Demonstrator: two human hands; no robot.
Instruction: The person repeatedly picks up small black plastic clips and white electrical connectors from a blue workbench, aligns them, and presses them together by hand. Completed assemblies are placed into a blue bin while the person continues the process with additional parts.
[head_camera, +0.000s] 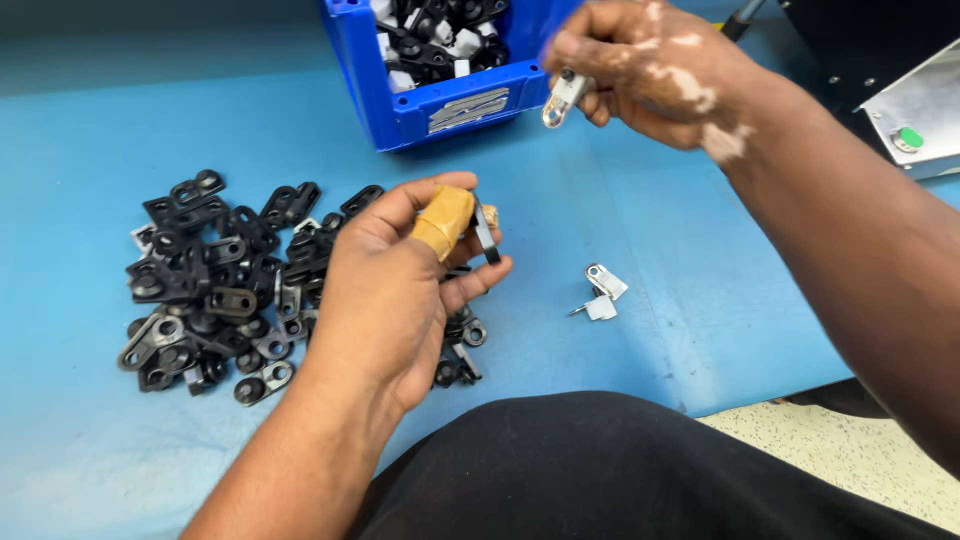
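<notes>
Black clips (215, 290), blue bin (440, 105)

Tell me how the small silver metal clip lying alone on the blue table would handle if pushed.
The silver clip looks thin, flat and rigid, so it would probably slide, not roll. It seems light. On the smooth blue table it may skid easily.

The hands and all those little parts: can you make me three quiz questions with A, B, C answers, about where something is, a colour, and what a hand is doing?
1. Where is the pile of black clips?
A. inside the bin
B. on the table, beside the left hand
C. on the floor

2. What colour is the bin?
A. red
B. green
C. blue

3. What is the right hand doing?
A. pinching a silver metal piece
B. lying flat and empty
C. pressing the green button

Answers: B, the clips lie on the blue table; C, its walls are blue; A, the piece sits between its fingertips.
</notes>
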